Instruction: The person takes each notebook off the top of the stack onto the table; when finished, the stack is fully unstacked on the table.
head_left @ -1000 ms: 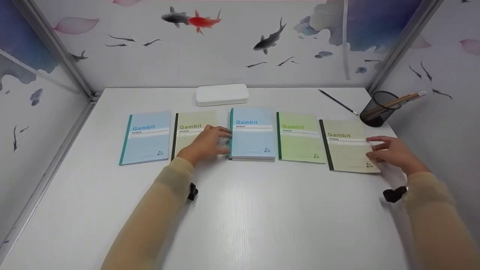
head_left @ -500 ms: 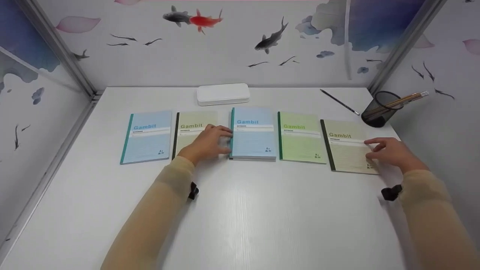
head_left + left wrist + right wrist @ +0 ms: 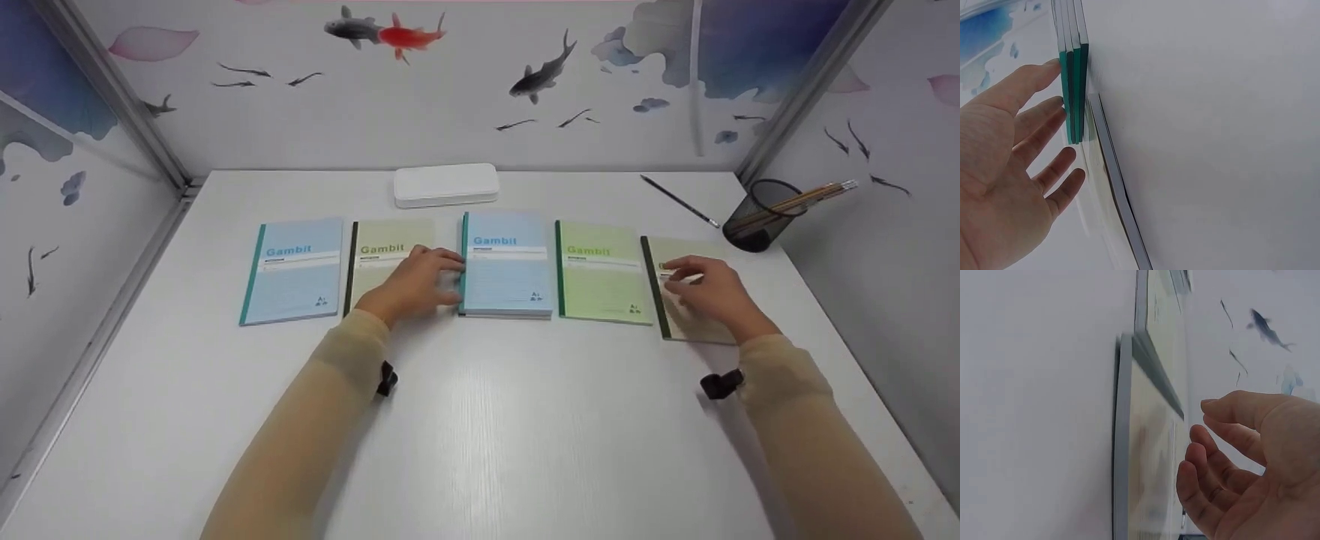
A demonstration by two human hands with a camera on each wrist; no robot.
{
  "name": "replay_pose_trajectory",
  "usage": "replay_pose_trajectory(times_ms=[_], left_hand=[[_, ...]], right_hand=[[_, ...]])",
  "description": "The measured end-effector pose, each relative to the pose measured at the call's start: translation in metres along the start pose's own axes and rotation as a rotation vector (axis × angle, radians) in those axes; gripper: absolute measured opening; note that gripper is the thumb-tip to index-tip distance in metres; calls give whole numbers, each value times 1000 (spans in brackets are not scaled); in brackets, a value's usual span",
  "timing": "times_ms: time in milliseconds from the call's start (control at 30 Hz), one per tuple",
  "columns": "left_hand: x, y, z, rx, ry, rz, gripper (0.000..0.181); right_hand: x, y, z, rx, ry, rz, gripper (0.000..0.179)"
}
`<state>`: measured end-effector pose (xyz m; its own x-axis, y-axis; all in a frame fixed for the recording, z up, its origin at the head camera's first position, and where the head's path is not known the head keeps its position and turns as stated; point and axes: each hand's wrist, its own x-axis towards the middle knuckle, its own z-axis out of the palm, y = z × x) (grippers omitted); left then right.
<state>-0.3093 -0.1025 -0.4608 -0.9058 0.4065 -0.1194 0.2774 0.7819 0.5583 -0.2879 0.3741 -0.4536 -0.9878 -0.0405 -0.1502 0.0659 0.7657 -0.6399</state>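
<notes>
In the head view my left hand (image 3: pixel 411 285) reaches over a beige notebook (image 3: pixel 390 232), its fingertips and thumb at the teal spine of a stack of notebooks (image 3: pixel 505 281) topped by a blue one. The left wrist view shows several spines in that stack (image 3: pixel 1075 95), the fingers fairly straight beside them. My right hand (image 3: pixel 712 294) hovers over the right beige notebook (image 3: pixel 694 326), covering much of its cover. In the right wrist view that hand (image 3: pixel 1247 461) has loosely bent fingers with nothing between them, apart from the notebook (image 3: pixel 1148 455).
A green notebook (image 3: pixel 604 277) lies between the stack and the right beige one. Another blue notebook (image 3: pixel 292 274) is at the far left. Behind stand a white case (image 3: pixel 446 185), a loose pencil (image 3: pixel 679 201) and a black mesh cup (image 3: pixel 754 221) with pencils, near the walls.
My right hand has left the right edge of the right beige notebook and moved left over its cover. My left hand stays at the stack's spine; the notebooks keep their places.
</notes>
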Motion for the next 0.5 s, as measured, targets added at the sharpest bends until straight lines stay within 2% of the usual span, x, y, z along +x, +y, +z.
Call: replay_pose_trajectory(times_ms=[233,500], left_hand=[[1,1,-1,11,2,-1,57],[1,2,0,3,-2,-14,56]], right_hand=[[14,-35,33,100,-40,-35,40],[31,-73,68,191,-101,-18,36]])
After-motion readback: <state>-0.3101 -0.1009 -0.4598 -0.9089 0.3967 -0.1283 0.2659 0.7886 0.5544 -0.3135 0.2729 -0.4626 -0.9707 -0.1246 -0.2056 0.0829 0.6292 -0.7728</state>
